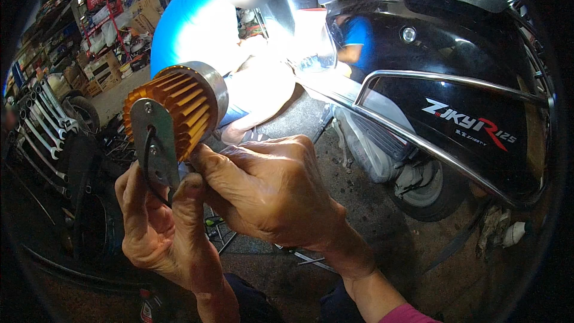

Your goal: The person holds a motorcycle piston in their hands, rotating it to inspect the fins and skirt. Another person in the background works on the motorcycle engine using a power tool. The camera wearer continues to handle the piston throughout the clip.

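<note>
A round LED lamp [174, 110] is held up in front of me, with gold cooling fins and a silver rim. Its bright beam points away from me. A flat metal bracket [156, 143] with screws is fixed to its back, and a black cable [149, 182] hangs along it. My left hand [167, 233] grips the bracket's lower end between thumb and fingers. My right hand [275, 185] is closed, thumb and bent forefinger pressed at the lamp's lower edge beside the bracket; its fingertips are partly hidden.
A black motorcycle [454, 84] with a chrome guard bar [430, 149] stands at the right. Ahead, a person in a blue shirt [188, 18] crouches in the glare. Several wrenches [48, 113] hang at the left, before cluttered shelves. Tools [311, 260] lie on the floor.
</note>
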Demonstrator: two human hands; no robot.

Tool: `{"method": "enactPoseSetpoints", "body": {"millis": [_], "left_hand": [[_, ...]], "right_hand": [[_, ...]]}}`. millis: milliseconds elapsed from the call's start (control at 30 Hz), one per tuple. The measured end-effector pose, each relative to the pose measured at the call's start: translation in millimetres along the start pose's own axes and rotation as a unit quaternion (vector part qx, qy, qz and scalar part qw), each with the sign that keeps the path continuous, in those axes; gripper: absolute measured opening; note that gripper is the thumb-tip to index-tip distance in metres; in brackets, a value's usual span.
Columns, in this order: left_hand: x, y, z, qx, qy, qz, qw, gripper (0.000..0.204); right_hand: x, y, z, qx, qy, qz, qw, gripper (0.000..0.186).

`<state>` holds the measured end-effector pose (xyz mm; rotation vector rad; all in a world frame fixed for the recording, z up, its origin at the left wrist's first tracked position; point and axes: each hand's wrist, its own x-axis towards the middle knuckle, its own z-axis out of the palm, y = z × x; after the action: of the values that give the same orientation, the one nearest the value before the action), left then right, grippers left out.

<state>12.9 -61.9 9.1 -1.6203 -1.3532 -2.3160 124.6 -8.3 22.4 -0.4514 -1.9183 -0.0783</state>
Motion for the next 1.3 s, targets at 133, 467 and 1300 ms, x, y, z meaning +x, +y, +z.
{"method": "enactPoseSetpoints", "body": {"millis": [133,467,1300], "left_hand": [[0.0,1.3,0.9,-0.004,0.003,0.009,1.000,0.031],[0.7,-1.1,1.3,0.014,0.005,0.011,1.000,0.031],[1.2,-0.8,1.2,0.019,0.005,0.009,1.000,0.032]], "right_hand": [[0.1,-0.3,0.8,0.001,0.000,0.000,1.000,0.032],[-0.7,3.0,2.6,0.002,0.000,0.000,1.000,0.032],[-0.4,3.4,3.2,0.001,-0.002,0.000,1.000,0.033]]}}
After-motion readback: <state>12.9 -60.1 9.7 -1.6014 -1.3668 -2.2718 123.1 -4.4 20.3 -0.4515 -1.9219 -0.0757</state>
